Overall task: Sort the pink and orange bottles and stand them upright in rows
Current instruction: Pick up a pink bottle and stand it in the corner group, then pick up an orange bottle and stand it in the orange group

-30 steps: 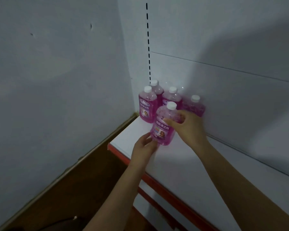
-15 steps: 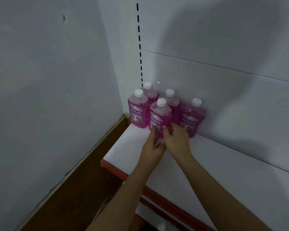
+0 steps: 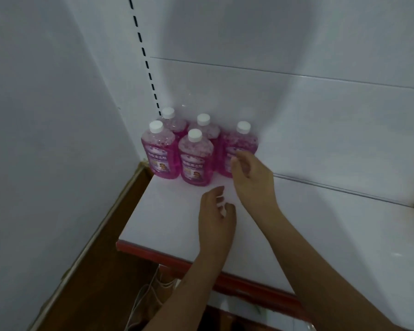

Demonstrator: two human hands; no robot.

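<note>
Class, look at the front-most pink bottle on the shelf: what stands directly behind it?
Behind the front-most pink bottle stands another pink bottle; only its white cap and shoulders show. Its label and base are covered, so whether the two touch cannot be told.

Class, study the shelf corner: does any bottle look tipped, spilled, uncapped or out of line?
Nothing stands out. All five pink bottles stand upright with white caps on, packed in the corner of the white shelf. No liquid shows on the shelf. Both hands, left and right, are empty.
</note>
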